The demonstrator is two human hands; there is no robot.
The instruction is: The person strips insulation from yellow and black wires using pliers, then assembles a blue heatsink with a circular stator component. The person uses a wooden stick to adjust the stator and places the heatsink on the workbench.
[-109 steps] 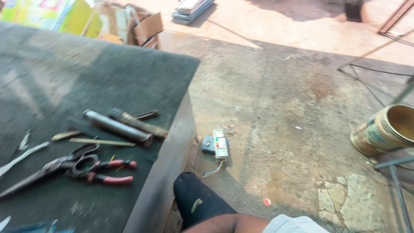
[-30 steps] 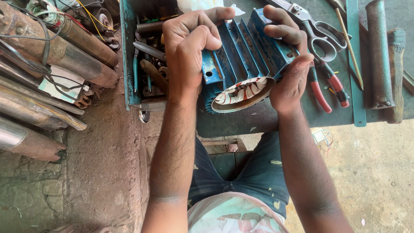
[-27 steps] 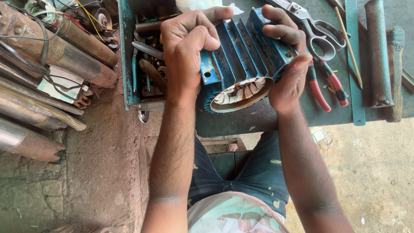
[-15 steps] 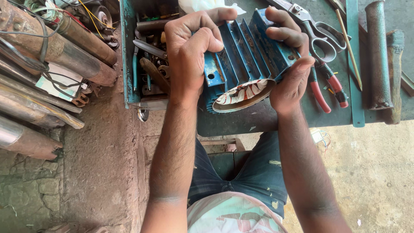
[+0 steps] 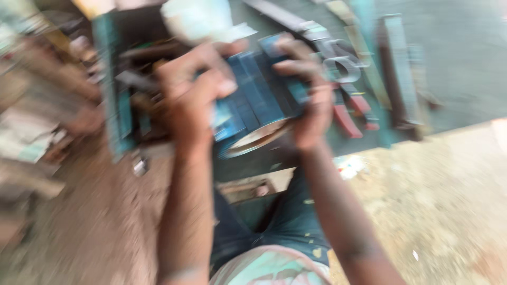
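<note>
Grey-green bench (image 5: 454,68) over sandy floor (image 5: 438,211); left hand (image 5: 193,100) and right hand (image 5: 311,100) clamp blue finned housing (image 5: 259,95).

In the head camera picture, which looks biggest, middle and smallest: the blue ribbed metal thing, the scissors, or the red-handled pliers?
1. Blue ribbed metal casing, held in both hands and nearest the camera, so partly unsure.
2. Scissors.
3. Red-handled pliers.
The picture is blurred, so the last two are close.

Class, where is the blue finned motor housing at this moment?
In the blurred head view, the blue finned motor housing sits upper centre, gripped between the left hand and right hand, with red-handled pliers just right of it.
</note>
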